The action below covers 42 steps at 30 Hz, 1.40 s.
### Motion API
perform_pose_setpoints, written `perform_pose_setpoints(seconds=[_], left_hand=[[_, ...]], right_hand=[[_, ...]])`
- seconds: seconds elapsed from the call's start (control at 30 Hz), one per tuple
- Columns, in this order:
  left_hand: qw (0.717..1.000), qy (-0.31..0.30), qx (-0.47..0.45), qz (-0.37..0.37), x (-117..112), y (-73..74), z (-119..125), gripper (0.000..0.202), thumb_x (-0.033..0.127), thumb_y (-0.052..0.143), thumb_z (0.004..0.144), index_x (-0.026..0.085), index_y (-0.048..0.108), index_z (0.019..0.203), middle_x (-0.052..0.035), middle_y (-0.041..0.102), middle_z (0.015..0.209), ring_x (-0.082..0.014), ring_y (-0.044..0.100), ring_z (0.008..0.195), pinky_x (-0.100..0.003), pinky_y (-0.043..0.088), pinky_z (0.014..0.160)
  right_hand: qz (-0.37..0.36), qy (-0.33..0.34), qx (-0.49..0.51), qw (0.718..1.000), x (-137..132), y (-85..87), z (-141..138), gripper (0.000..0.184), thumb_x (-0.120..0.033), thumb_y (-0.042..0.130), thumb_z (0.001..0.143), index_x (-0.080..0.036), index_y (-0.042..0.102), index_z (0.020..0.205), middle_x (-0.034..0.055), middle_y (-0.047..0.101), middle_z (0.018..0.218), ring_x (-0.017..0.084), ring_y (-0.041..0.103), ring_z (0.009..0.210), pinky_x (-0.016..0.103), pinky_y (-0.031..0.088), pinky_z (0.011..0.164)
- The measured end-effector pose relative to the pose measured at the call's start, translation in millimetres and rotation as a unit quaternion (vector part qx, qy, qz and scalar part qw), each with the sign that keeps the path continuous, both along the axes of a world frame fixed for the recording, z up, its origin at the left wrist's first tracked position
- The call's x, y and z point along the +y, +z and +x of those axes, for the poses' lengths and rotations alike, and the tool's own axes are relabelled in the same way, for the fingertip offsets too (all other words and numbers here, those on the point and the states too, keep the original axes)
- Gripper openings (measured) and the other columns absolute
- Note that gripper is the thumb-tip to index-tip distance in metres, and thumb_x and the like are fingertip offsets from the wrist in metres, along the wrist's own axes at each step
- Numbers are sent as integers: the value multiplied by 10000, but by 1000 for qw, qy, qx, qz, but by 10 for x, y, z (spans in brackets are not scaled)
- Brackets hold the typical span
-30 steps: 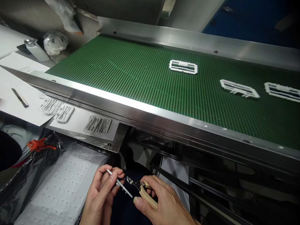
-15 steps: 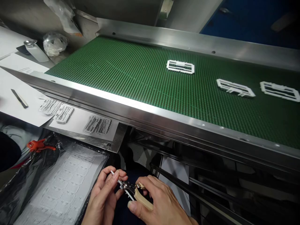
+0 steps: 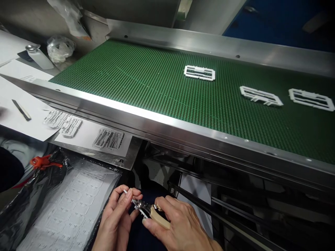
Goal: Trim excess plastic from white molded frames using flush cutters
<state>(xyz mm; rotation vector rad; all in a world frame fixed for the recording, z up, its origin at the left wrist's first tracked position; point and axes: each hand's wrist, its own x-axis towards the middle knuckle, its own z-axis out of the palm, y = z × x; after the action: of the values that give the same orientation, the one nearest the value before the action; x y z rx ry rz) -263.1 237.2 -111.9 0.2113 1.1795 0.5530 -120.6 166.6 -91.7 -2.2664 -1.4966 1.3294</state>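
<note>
My left hand (image 3: 115, 218) is closed on a thin white plastic frame (image 3: 142, 213), seen nearly edge-on and slanting down to the right. My right hand (image 3: 181, 223) grips a pair of nippers (image 3: 160, 219) with beige handles. Their metal jaws meet the edge of the white frame, just beyond my left fingertips; whether they are closed through plastic is too small to tell. The lower end of the frame comes close to my right thumb. Both hands are low in the view, in front of the conveyor.
A green conveyor belt (image 3: 146, 83) carries several white frames (image 3: 199, 73) behind a metal rail (image 3: 157, 116). To the left, more white frames (image 3: 70, 126) lie on paper beside a dark-marked sheet (image 3: 110, 138). Below sits a plastic-lined box (image 3: 65, 209) of white parts, with an orange clip (image 3: 43, 162).
The nippers have shifted slightly left along the white frame, with my right hand following. My left hand stays nearly still. Frames on the belt appear a little further left.
</note>
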Motion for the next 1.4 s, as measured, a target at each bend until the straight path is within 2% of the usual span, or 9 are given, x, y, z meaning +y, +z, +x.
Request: perform_pose_setpoints(seconds=[0.07, 0.17, 0.3, 0.47, 0.73, 0.87, 1.0, 1.13, 1.4], left_hand=[[1000, 8, -8, -10, 7, 7, 15, 97, 266, 599, 856, 242, 517, 902, -29, 657, 891, -166, 593, 898, -293, 520, 777], [999, 33, -29, -31, 26, 30, 38, 33, 259, 560, 872, 238, 537, 883, -32, 677, 841, -164, 623, 834, -306, 557, 733], [994, 73, -47, -70, 43, 87, 53, 86, 233, 584, 830, 193, 606, 903, -113, 722, 868, -220, 677, 838, -364, 595, 723], [990, 103, -69, -74, 20, 98, 42, 133, 203, 585, 804, 189, 647, 920, -140, 733, 922, -249, 687, 892, -420, 580, 808], [988, 128, -84, 4, -31, 75, 28, 128, 243, 627, 779, 219, 659, 901, -98, 737, 918, -235, 666, 918, -397, 561, 854], [987, 139, -73, 12, -34, 155, 81, 119, 226, 583, 797, 218, 670, 878, -96, 737, 912, -229, 662, 910, -392, 545, 885], [987, 144, -65, 17, -41, 204, 124, 136, 228, 555, 808, 225, 673, 876, -98, 738, 903, -240, 657, 912, -396, 533, 900], [989, 139, -53, 20, -34, 192, 142, 130, 231, 533, 818, 234, 653, 868, -82, 728, 896, -223, 652, 905, -378, 536, 891], [991, 129, -39, 26, -24, 152, 167, 86, 262, 542, 817, 253, 618, 857, -42, 709, 872, -205, 642, 886, -356, 562, 832]], right_hand=[[-14, -18, 44, 999, 21, 5, 13, 295, -479, 548, 838, -214, 482, 726, -25, 539, 714, 133, 491, 655, 265, 296, 598], [-30, -103, 131, 986, 27, -6, 47, 354, -534, 504, 862, -209, 471, 726, -42, 487, 654, 110, 425, 606, 243, 291, 553], [3, -222, 250, 942, 39, 13, 84, 323, -491, 558, 842, -192, 457, 772, -48, 439, 674, 97, 382, 620, 219, 330, 567], [-8, -258, 363, 895, 70, 82, 34, 219, -270, 660, 713, -177, 470, 771, -40, 494, 690, 87, 415, 601, 220, 353, 571], [12, -317, 378, 870, 51, 57, -104, 235, -235, 644, 629, -167, 502, 803, -28, 510, 710, 97, 422, 617, 236, 360, 591], [9, -326, 378, 866, 73, 86, -139, 194, -236, 628, 634, -168, 507, 769, -53, 451, 619, 85, 370, 566, 228, 312, 553], [18, -326, 374, 868, 68, 69, -141, 202, -253, 636, 634, -170, 507, 765, -45, 470, 620, 93, 379, 566, 232, 319, 553], [26, -329, 381, 864, 70, 54, -134, 234, -279, 647, 629, -162, 507, 775, -29, 493, 650, 103, 399, 595, 240, 336, 577], [21, -311, 341, 887, 68, 34, -131, 171, -247, 587, 638, -174, 496, 763, -42, 472, 618, 101, 393, 561, 246, 337, 546]])
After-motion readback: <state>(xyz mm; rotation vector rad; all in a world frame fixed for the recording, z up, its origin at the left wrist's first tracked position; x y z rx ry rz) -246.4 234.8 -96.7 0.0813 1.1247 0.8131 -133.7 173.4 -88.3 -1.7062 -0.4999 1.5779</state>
